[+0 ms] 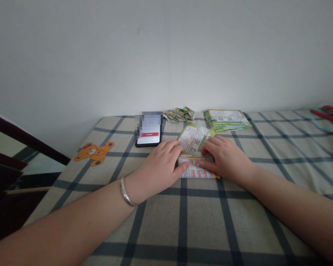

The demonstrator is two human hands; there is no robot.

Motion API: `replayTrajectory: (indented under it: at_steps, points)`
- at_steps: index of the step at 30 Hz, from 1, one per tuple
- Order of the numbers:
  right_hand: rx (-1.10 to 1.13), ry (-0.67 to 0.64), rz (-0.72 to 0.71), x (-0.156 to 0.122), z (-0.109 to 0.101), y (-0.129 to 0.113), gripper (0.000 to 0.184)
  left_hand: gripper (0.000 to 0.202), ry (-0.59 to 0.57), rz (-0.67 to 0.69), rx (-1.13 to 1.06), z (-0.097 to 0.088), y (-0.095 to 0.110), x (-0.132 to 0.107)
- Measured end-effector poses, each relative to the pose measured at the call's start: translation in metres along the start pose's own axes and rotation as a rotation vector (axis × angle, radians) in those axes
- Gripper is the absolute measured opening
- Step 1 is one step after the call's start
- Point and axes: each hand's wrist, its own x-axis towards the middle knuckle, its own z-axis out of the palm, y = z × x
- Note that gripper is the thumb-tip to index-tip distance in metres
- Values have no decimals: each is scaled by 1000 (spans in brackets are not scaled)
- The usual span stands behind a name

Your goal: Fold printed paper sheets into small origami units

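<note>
A green-and-white printed cardboard packet (193, 137) lies on the checked cloth between my hands, with QR codes on its upper part and a red-and-white printed lower part. My left hand (157, 166), with a silver bracelet (124, 192) at its wrist, grips the packet's left edge, thumb on the lower panel. At the opposite edge my right hand (229, 159) has curled fingers on top and its thumb on the lower panel. Just behind stands a similar green box (229, 117). Parts of the packet's sides are hidden by my fingers.
A phone (150, 133) with a lit screen lies to the left, beside crumpled small sachets (179, 114) near the wall. An orange bear picture (94, 153) marks the cloth further left. Red and green items (331, 114) lie at the far right.
</note>
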Motion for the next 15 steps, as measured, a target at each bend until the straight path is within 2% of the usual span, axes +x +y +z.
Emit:
replayTrajectory:
  at_steps: [6, 9, 15]
  points:
    - [35, 11, 25, 0, -2, -1, 30, 39, 20, -16, 1, 3, 1, -1]
    - [57, 16, -3, 0, -1, 0, 37, 39, 48, -42, -26, 5, 1, 0]
    - [172, 14, -57, 0, 5, 4, 42, 38, 31, -95, -117, 9, -3, 1]
